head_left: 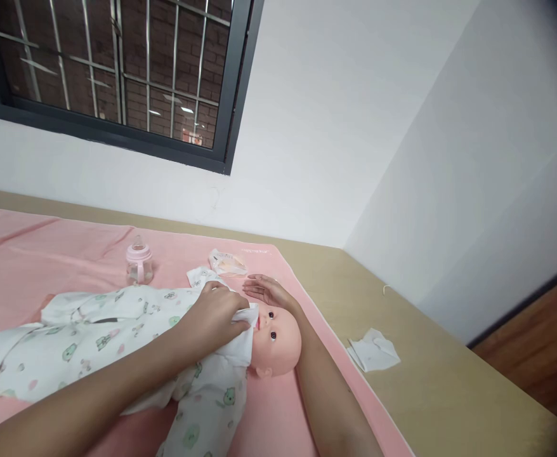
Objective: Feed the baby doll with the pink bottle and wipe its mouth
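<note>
A baby doll (pixel 282 350) lies on its back on a pink towel (pixel 278 412), its head toward the right, dressed in a white printed outfit (pixel 131 336). My left hand (pixel 216 314) reaches over its chest. Its thumb and fingers pinch a white cloth (pixel 239 348) spread beneath the chin, whose edge is close to the mouth. On the far side of the doll's head, my right hand (pixel 266 290) has its fingers stretched out and holds nothing visible. The right forearm runs alongside the crown of the head.
A pink-capped baby bottle (pixel 139 265) stands upright behind the doll. Close to my right hand lies a clear plastic packet (pixel 229 262). A crumpled white cloth (pixel 374 350) rests on the wooden tabletop (pixel 431 381) at right. A wall and a barred window (pixel 117 70) are behind.
</note>
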Available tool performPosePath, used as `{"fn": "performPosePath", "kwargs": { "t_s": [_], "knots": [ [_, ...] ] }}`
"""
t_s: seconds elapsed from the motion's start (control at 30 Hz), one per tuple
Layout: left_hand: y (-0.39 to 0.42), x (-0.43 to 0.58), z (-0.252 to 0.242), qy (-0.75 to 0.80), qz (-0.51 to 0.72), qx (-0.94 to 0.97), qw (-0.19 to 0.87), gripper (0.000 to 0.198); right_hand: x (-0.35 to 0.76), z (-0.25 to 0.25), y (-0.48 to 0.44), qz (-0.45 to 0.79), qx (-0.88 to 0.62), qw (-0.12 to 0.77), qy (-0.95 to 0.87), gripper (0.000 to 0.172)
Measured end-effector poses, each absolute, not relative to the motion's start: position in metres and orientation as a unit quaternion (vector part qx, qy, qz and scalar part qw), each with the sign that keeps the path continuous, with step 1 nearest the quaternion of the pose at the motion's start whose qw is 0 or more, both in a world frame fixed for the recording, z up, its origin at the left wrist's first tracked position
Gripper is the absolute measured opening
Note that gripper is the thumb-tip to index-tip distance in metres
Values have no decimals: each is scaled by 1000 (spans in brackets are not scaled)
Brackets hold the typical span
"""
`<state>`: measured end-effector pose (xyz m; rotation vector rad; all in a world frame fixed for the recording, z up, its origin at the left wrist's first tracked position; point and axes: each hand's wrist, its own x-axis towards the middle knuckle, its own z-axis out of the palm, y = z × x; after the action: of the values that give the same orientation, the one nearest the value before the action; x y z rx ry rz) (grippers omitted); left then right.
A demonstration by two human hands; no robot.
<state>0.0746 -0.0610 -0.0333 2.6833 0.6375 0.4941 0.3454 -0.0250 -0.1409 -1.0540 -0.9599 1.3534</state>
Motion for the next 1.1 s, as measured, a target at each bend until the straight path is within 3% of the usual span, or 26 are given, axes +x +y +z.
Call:
{"fn": "performPosePath", "kwargs": {
  "t_s": [0.63,1.1],
  "knots": [
    [-50,76,-40,204,206,937,194,20,344,-140,-26,564,-454,554,-411,39],
    [-55,76,-35,156,226,941,199,30,343,-138,-26,565,-458,552,-408,39]
  ]
}}
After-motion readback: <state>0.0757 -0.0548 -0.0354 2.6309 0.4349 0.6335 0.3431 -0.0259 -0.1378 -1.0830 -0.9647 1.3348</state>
